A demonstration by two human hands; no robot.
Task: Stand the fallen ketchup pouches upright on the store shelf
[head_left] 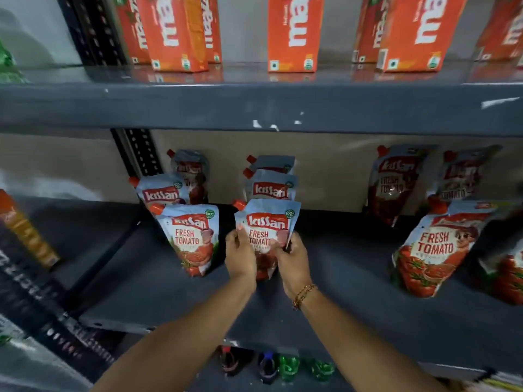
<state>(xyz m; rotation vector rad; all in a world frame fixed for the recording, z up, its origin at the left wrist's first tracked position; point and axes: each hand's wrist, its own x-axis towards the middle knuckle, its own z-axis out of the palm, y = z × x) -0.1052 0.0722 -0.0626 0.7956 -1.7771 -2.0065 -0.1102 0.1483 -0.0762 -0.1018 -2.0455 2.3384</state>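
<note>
A light-blue and red ketchup pouch (268,224) with a red corner spout stands upright at the middle of the grey shelf (353,281). My left hand (240,254) grips its left side and my right hand (293,260) grips its right side. Two more pouches (271,188) stand in a row behind it. To the left, a front pouch (192,239) stands upright with two pouches (162,192) behind it. At the right, a larger pouch (433,250) leans back, and two others (396,185) lean against the back panel.
Orange juice cartons (291,35) line the shelf above, whose thick grey front edge (254,106) overhangs the pouches. An orange bottle (25,230) lies at the far left. Bottles (285,366) stand on a lower level below the shelf edge.
</note>
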